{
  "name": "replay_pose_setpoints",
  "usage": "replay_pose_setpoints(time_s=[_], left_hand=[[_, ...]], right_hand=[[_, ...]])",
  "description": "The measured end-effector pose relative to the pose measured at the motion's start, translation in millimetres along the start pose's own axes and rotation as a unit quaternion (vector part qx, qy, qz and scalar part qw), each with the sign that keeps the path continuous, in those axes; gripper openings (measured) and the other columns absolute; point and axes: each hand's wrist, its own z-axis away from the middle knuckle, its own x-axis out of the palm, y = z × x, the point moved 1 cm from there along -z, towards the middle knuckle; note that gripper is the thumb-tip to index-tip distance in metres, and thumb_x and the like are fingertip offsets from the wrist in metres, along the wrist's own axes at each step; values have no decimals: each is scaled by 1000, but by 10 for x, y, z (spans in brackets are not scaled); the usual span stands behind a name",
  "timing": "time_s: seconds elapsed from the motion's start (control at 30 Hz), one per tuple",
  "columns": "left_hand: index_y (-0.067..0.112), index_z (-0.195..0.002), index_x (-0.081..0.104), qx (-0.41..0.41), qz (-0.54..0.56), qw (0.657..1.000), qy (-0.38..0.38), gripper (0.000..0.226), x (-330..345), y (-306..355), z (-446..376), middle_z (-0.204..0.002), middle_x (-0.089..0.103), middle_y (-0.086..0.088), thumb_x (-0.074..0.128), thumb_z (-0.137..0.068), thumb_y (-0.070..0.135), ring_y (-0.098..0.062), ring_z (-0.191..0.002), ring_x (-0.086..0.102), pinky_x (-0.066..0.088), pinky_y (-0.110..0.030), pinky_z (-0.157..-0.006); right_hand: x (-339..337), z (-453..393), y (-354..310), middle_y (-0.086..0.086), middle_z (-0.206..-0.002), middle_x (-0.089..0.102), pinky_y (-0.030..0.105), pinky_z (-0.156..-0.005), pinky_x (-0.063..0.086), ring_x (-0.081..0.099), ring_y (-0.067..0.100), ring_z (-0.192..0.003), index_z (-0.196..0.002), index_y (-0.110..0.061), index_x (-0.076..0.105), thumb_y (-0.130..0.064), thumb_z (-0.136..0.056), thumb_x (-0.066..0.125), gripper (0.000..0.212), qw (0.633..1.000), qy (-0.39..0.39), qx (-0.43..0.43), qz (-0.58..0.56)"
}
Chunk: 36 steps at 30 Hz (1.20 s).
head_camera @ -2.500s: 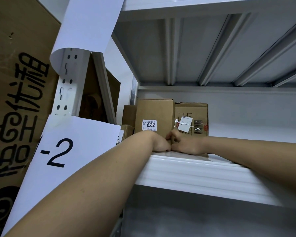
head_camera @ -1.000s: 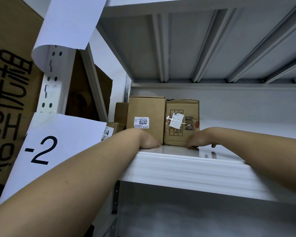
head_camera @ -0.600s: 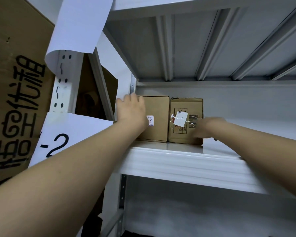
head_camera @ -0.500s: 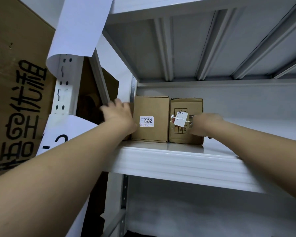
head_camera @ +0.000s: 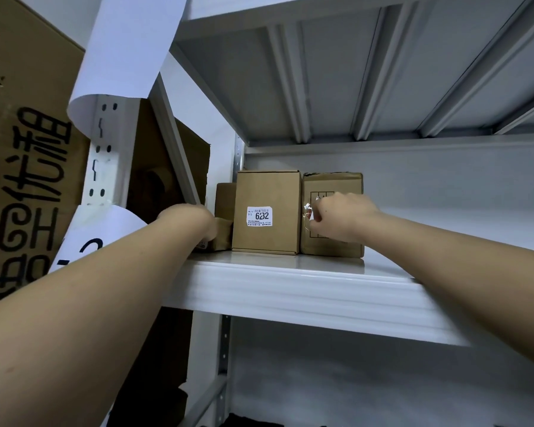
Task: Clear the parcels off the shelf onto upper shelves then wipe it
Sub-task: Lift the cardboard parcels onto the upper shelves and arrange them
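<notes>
On the white metal shelf [head_camera: 290,291], head view, at its left end: three upright brown parcels and one low one.
- Box labelled 632 [head_camera: 266,212]: middle of the row, standing on the shelf, its white sticker facing out.
- Taped box [head_camera: 333,186]: just right of the 632 box, touching it; printed grid on its face, partly covered by the right hand.
- Narrow box [head_camera: 225,197]: left of the 632 box, set further back.
- Small low box [head_camera: 223,234]: in front of the narrow box, at the shelf's left corner.
- Left hand [head_camera: 195,221]: reaching to the small low box, against its left side; fingers hidden, so its grip cannot be told.
- Right hand [head_camera: 341,220]: fingers curled against the taped box's front, pinching its loose white label [head_camera: 311,215].
- Left of the rack: perforated upright post [head_camera: 105,155], curled white paper sheets [head_camera: 133,41], large printed carton [head_camera: 22,149].
</notes>
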Motion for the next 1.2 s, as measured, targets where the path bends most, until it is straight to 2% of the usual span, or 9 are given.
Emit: replay_pose_setpoints(time_s=[0.07, 0.17, 0.23, 0.33, 0.4, 0.57, 0.73, 1.0, 1.2], left_hand=[[6, -142, 34, -12, -14, 1000, 0, 51, 5, 22, 14, -111, 53, -12, 44, -93, 15, -26, -105, 57, 51, -35, -93], [8, -147, 20, -29, -41, 998, 34, 64, -47, 78, 105, -138, 36, -19, 49, -90, 13, -37, -124, 43, 43, -45, -102], [8, -143, 26, 5, -52, 993, 109, 61, -123, 161, 189, -140, 32, -19, 51, -88, 9, -37, -127, 39, 40, -43, -97], [10, -133, 39, 107, -31, 966, 233, 47, -223, 340, 331, -129, 43, -15, 51, -87, 6, -34, -116, 48, 37, -37, -77], [12, -129, 47, 161, 26, 951, 263, 41, -281, 485, 429, -124, 51, -13, 49, -90, 4, -32, -108, 54, 39, -36, -72], [13, -110, 59, 229, 144, 934, 234, 21, -379, 918, 608, -106, 63, -7, 46, -93, 11, -28, -90, 58, 46, -33, -69], [13, -111, 62, 284, 173, 923, 191, 24, -368, 1345, 865, -111, 63, -9, 46, -94, 17, -30, -95, 58, 40, -32, -70], [14, -113, 61, 344, 202, 894, 206, 28, -411, 2055, 1539, -114, 62, -11, 43, -92, 16, -34, -102, 58, 38, -32, -71], [15, -111, 59, 374, 227, 876, 201, 28, -579, 2572, 2218, -109, 62, -9, 39, -91, 11, -30, -82, 48, 34, -32, -66]], right_hand=[[20, -15, 4, 4, -88, 48, 30, -72, 37, 45, 27, -83, -89, -21, 51, -37, -93, 42, 19, 1000, -4, -1, 4], [17, -11, 25, 4, -89, 50, 30, -72, 40, 47, 27, -83, -91, -21, 52, -37, -93, 42, 19, 1000, -4, 0, 2], [-16, 0, 47, 4, -88, 52, 29, -71, 40, 49, 28, -82, -91, -20, 54, -37, -93, 43, 20, 1000, 4, 7, -10], [-113, 61, 107, 5, -85, 56, 29, -69, 40, 54, 28, -82, -93, -15, 59, -36, -93, 44, 27, 999, 29, 24, -38], [-184, 113, 174, 7, -88, 60, 29, -67, 39, 56, 28, -82, -98, -14, 62, -34, -93, 43, 28, 996, 65, 38, -42], [-358, 330, 366, 6, -88, 68, 31, -69, 48, 65, 29, -82, -98, -19, 62, -22, -91, 42, 21, 989, 109, 79, -54], [-535, 649, 534, 5, -88, 69, 32, -75, 51, 66, 29, -83, -96, -19, 63, -23, -87, 43, 23, 988, 91, 117, -30], [-746, 1409, 1093, 9, -95, 66, 29, -67, 34, 52, 30, -78, -103, -18, 62, -23, -91, 43, 24, 983, 69, 166, 48], [-851, 1987, 1683, 6, -102, 68, 30, -66, 36, 58, 33, -88, -109, -20, 60, -15, -91, 39, 28, 974, 79, 201, 62]])
